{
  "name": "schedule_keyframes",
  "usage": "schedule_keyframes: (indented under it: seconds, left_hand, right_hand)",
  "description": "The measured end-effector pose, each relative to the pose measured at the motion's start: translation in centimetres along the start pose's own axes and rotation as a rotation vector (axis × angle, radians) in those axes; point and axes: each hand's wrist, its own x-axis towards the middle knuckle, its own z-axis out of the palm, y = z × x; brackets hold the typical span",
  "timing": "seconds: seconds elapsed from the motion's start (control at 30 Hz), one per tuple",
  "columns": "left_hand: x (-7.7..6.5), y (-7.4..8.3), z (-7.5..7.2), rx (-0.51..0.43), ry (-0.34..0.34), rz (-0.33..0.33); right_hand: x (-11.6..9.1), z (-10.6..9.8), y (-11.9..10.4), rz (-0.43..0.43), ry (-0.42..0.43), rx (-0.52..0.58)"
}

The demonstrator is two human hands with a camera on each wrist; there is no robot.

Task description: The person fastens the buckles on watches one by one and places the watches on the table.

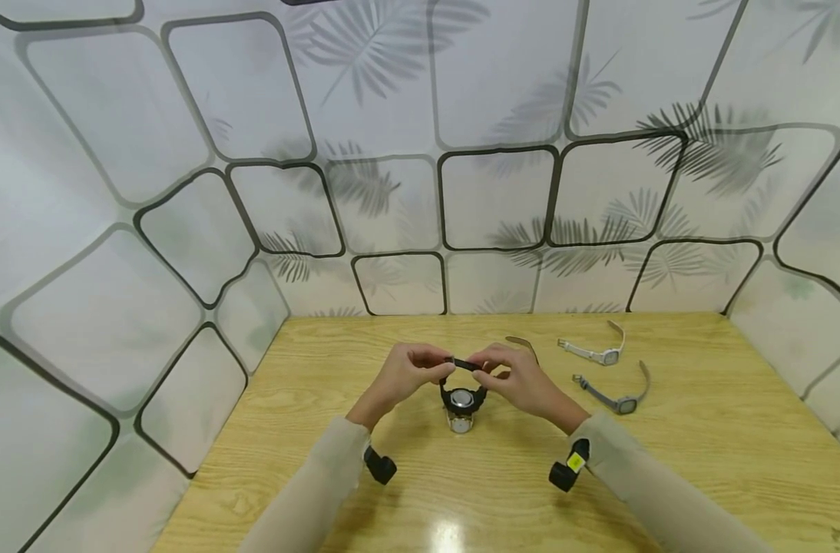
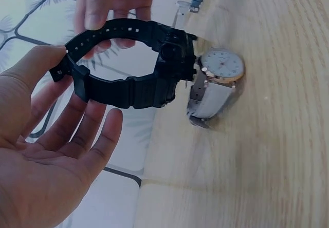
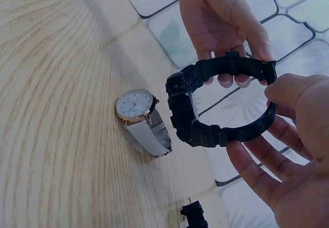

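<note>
Between both hands is a black wristwatch (image 1: 461, 399) with a holed rubber strap, its ends brought together into a loop. My left hand (image 1: 408, 376) pinches the buckle end of the strap (image 2: 110, 92) between thumb and fingers. The holed end is pinched by my right hand (image 1: 520, 382), whose thumb lies near the strap tip in the right wrist view. The black case hangs toward the table. Close below it, a watch with a white dial (image 3: 136, 105), rose-gold rim and pale strap (image 2: 215, 100) rests on the table.
On the wooden table (image 1: 309, 399), to the right, lie a white-strapped watch (image 1: 610, 356) and a grey-blue watch (image 1: 626, 405). A brown strap (image 1: 521, 340) shows partly behind my right hand. Patterned fabric walls (image 1: 499, 200) enclose the table's back and sides.
</note>
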Motion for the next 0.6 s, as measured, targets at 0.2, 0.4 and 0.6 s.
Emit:
schedule_keyframes:
  seconds: [0.2,0.4,0.6]
  left_hand:
    - [0.00,-0.04,0.20,-0.020,0.008,0.002]
    - [0.21,0.14,0.46,0.015,-0.021,0.030]
    - [0.26,-0.04,0.82,0.029,-0.024,0.059]
  right_hand:
    - [0.10,0.17,0.01,0.008,0.004,-0.007]
    - [0.17,0.30,-0.24,0.013,-0.001,-0.015]
    - [0.21,0.57,-0.35,0.032,0.006,-0.005]
